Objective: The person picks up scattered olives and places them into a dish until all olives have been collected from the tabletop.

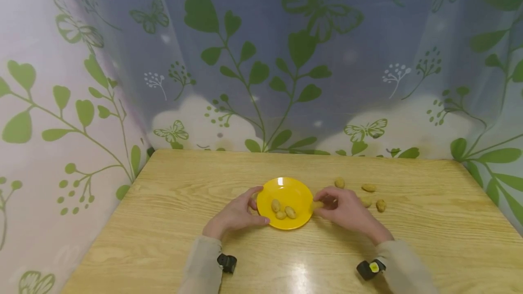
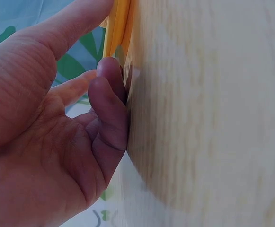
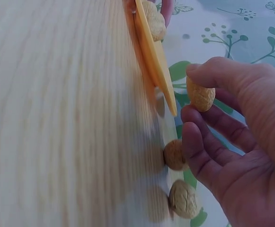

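A round yellow plate (image 1: pixel 304 194) lies on the table with 3 unshelled peanuts (image 1: pixel 290 213) in it. My left hand (image 1: pixel 237 214) holds the plate's left rim, thumb at the near edge and fingers round the far side; the left wrist view shows its curled fingers against the tabletop. At the right rim, my right hand (image 1: pixel 345 208) pinches a peanut (image 3: pixel 201 94) between thumb and fingertips. That peanut is held off the table, just beside the plate's edge. In the right wrist view, other peanuts (image 3: pixel 184 198) lie below the hand.
Several loose peanuts (image 1: pixel 368 188) lie on the wooden table (image 1: pixel 184 185) beyond and to the right of my right hand. A curtain (image 1: pixel 261 58) printed with leaves and butterflies hangs behind the table's far edge and along its sides.
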Action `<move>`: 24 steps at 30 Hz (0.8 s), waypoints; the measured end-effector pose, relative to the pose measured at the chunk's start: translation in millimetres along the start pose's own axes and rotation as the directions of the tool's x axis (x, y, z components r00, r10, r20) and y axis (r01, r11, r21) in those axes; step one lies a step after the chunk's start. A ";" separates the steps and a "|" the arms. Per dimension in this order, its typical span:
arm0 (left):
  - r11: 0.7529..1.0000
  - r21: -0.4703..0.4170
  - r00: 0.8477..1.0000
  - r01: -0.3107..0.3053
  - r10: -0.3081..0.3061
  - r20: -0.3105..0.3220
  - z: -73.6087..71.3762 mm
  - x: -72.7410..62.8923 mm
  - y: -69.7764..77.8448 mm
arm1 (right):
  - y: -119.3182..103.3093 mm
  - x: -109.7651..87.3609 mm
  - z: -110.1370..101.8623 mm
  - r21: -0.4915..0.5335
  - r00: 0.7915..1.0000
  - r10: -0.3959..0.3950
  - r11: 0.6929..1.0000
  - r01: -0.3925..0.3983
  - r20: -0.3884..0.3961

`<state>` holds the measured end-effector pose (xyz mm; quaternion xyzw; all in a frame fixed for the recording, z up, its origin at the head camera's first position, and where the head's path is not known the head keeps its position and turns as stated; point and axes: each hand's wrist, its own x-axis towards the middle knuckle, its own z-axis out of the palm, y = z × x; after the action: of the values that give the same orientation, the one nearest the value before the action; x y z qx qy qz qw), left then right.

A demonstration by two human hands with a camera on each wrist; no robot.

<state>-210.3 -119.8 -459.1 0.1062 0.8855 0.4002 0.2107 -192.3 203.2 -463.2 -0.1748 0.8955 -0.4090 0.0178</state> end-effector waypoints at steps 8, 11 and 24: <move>1.000 -0.007 1.000 -0.017 0.017 0.002 -0.6 1.4 -2.2 | -6.0 8.0 7.2 0.039 1.000 0.005 0.999 -0.004 -0.012; 1.000 -0.008 1.000 -0.020 0.020 0.000 -0.5 1.7 -2.5 | -6.6 11.2 9.6 0.039 1.000 0.003 0.999 -0.003 -0.010; 1.000 -0.006 1.000 -0.008 0.008 0.004 -0.9 0.5 -0.9 | -12.5 22.9 20.1 0.048 0.999 -0.045 0.998 0.044 0.007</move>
<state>-211.2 -120.8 -459.4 0.1099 0.8835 0.4035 0.2111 -206.5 173.6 -464.8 -0.1960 0.8811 -0.4301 0.0166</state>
